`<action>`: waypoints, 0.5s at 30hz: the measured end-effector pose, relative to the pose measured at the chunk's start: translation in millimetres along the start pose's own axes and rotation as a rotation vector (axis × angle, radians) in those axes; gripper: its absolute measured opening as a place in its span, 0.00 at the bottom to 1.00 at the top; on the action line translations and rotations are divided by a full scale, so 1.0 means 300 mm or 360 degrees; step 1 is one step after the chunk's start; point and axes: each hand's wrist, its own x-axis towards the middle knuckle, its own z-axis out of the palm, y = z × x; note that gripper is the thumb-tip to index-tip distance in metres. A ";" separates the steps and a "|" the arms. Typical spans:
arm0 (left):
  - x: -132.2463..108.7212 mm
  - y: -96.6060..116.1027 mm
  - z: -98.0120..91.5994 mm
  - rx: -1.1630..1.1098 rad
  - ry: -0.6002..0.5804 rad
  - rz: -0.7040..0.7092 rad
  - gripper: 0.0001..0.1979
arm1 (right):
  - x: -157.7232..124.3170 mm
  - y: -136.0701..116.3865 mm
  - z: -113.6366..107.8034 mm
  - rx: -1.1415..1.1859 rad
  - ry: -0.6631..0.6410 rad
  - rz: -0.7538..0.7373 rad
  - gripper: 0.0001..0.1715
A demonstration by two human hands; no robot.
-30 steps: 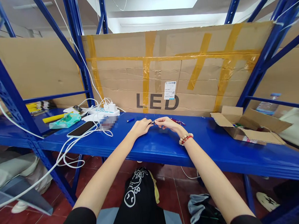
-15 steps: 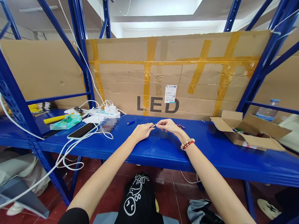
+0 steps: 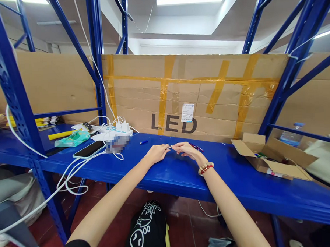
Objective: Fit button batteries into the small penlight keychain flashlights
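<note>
Right there, a taped cardboard panel [image 3: 196, 92] backs the blue shelf [image 3: 239, 178], with an open carton [image 3: 269, 158] at its right end. Mid-shelf the left hand [image 3: 155, 154] and right hand [image 3: 186, 149] meet, fingers of both pinched tight on a thin pen-like piece [image 3: 169, 147] held between them, low over the shelf.

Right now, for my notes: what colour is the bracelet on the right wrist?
Bracelet: red and cream beads, head view.
</note>
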 end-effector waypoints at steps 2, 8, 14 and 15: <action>0.000 0.001 -0.001 0.0007 -0.0009 0.0006 0.13 | -0.002 -0.001 -0.005 -0.0012 -0.0017 0.0001 0.17; -0.005 -0.002 0.000 0.0009 -0.0006 0.0022 0.13 | -0.002 0.011 -0.010 -0.0036 -0.0043 -0.0023 0.17; -0.006 0.008 -0.008 -0.0001 0.0050 -0.0041 0.14 | 0.008 0.018 0.001 -0.0016 0.0006 -0.0091 0.17; -0.005 0.009 -0.009 -0.0003 0.0056 -0.0051 0.14 | 0.009 0.018 0.001 -0.0005 0.0016 -0.0106 0.17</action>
